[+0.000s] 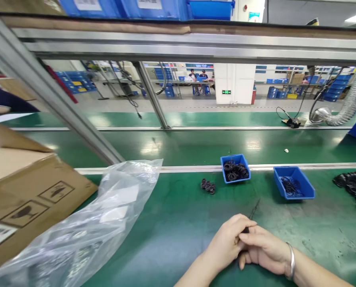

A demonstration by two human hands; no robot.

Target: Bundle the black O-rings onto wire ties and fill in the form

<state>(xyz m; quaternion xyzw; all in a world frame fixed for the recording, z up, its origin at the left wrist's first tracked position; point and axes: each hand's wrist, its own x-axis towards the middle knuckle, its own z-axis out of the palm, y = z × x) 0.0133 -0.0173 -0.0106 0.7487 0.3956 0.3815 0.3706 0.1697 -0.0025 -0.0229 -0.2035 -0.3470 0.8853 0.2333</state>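
Note:
My left hand (227, 241) and my right hand (266, 247), the right with a silver bangle at its wrist, meet above the green work surface. Both are closed around a small black part, mostly hidden by the fingers. Thin dark wires (255, 209) stick out beyond the fingertips. Past the hands, a small blue bin (236, 180) holds coiled black cables (233, 170). Right of it, another blue bin (308, 193) contains thin black wires (290, 186). A little bundle of black rings or coils (208, 186) lies left of the bins.
An open cardboard box (31, 191) and a clear plastic bag (118, 207) with contents take up the left side. A pile of black coiled parts (354, 187) lies far right. A metal frame post (58, 91) slants down at left; a shelf beam (178, 44) crosses overhead.

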